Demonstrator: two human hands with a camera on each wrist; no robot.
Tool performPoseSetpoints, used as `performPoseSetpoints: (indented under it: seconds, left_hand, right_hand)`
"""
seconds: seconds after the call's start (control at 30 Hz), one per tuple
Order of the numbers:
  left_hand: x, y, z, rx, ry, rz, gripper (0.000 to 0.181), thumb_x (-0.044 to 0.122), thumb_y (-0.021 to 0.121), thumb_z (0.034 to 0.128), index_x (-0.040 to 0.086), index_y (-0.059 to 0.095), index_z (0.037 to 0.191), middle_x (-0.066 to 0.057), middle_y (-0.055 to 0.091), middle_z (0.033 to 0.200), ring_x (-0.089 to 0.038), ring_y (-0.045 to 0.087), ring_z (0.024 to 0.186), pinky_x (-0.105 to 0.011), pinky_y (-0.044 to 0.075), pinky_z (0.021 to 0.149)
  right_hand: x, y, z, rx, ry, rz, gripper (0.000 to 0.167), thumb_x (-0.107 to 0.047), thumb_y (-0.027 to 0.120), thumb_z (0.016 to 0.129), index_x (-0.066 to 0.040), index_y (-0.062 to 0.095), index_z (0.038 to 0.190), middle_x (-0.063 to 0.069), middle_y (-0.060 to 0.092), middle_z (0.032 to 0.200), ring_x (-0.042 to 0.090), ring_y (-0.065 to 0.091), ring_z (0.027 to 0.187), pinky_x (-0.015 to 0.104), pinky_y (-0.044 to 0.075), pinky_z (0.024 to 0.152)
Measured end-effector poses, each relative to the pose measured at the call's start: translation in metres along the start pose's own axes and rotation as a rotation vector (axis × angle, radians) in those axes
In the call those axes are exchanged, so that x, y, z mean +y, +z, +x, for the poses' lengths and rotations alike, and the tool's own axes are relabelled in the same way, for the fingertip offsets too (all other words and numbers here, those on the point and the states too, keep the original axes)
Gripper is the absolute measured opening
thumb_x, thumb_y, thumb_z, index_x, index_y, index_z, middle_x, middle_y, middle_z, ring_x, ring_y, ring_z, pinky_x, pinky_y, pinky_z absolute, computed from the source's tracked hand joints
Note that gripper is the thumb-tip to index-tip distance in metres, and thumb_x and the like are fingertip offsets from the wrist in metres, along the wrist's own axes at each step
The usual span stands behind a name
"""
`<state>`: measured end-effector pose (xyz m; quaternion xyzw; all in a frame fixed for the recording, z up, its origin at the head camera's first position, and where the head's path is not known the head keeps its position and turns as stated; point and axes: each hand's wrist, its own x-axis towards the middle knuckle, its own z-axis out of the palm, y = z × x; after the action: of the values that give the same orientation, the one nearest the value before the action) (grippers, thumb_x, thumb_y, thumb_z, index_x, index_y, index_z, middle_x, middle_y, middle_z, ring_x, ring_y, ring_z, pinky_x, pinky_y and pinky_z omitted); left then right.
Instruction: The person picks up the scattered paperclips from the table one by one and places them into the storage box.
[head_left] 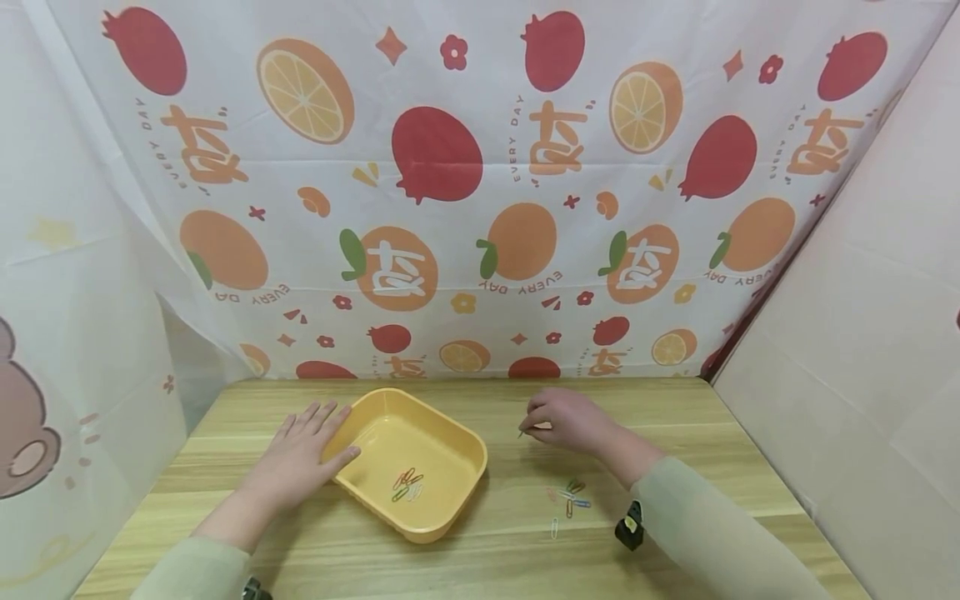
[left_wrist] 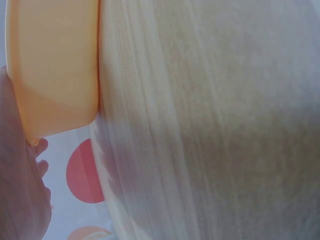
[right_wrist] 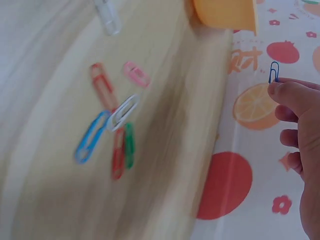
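Head view, paperclips in yellow tray, left hand spread against it, right hand pinching blue paperclip

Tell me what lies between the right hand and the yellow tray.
Bare wooden table, in the head view; only the blue paper clip the right hand pinches juts toward the tray.

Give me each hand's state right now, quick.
Left hand: open, resting on the yellow bin.
Right hand: closed, pinching a blue paper clip.
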<state>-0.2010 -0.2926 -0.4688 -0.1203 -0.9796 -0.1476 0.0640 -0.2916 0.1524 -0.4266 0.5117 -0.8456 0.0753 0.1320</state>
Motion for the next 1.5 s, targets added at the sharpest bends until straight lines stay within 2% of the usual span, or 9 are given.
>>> performPoseSetpoints:
  seconds: [0.4,0.57,0.83,1.07,1.37,1.5]
  left_hand:
    - [-0.001,0.003,0.001,0.004,0.001,0.003,0.078,0.058,0.05,0.0978,0.011,0.029,0.157,-0.023,0.021,0.161,-0.047,0.013,0.147,-0.06,-0.004,0.119]
    - [0.0,0.002,0.0,0.004,-0.002,-0.001,0.078,0.058,0.05,0.0979,0.011,0.029,0.157,-0.023,0.021,0.161,-0.048,0.013,0.147,-0.059,-0.005,0.119]
    - [0.001,0.002,-0.002,0.002,-0.004,-0.003,0.078,0.058,0.05,0.0981,0.011,0.029,0.157,-0.024,0.022,0.16,-0.047,0.013,0.147,-0.059,-0.005,0.119]
    - [0.003,0.0,-0.002,0.007,-0.001,0.0,0.078,0.057,0.05,0.0983,0.01,0.03,0.156,-0.024,0.022,0.16,-0.047,0.013,0.147,-0.059,-0.005,0.119]
    - [0.004,0.0,-0.001,0.016,0.004,0.008,0.078,0.057,0.05,0.0982,0.009,0.031,0.156,-0.024,0.023,0.16,-0.048,0.014,0.146,-0.061,-0.001,0.118]
    - [0.004,-0.001,-0.001,0.024,0.006,0.008,0.077,0.057,0.05,0.0979,0.009,0.032,0.156,-0.024,0.024,0.159,-0.048,0.015,0.146,-0.062,0.001,0.118]
  right_hand:
    - [-0.016,-0.002,0.048,0.088,-0.153,-0.022,0.01,-0.019,0.079,0.086,-0.023,0.081,0.095,-0.008,0.068,0.087,0.009,0.058,0.08,0.023,0.051,0.073]
    - [-0.03,0.001,0.069,0.085,-0.187,-0.014,0.009,-0.02,0.078,0.087,-0.022,0.081,0.095,-0.008,0.068,0.087,0.01,0.059,0.081,0.023,0.05,0.074]
    - [-0.055,0.009,0.099,0.03,-0.209,-0.008,0.01,-0.023,0.075,0.09,-0.024,0.081,0.098,-0.009,0.067,0.089,0.009,0.059,0.083,0.021,0.049,0.075]
    - [-0.068,0.019,0.118,-0.01,-0.216,0.024,0.011,-0.023,0.075,0.09,-0.025,0.081,0.1,-0.01,0.067,0.089,0.006,0.057,0.082,0.018,0.047,0.073]
    - [-0.083,0.038,0.13,-0.114,-0.289,-0.097,0.012,-0.027,0.071,0.092,-0.03,0.08,0.1,-0.014,0.063,0.086,0.004,0.055,0.08,0.015,0.045,0.07]
    - [-0.088,0.046,0.135,-0.178,-0.292,-0.16,0.012,-0.026,0.069,0.094,-0.031,0.08,0.099,-0.014,0.062,0.084,0.004,0.054,0.078,0.017,0.045,0.07]
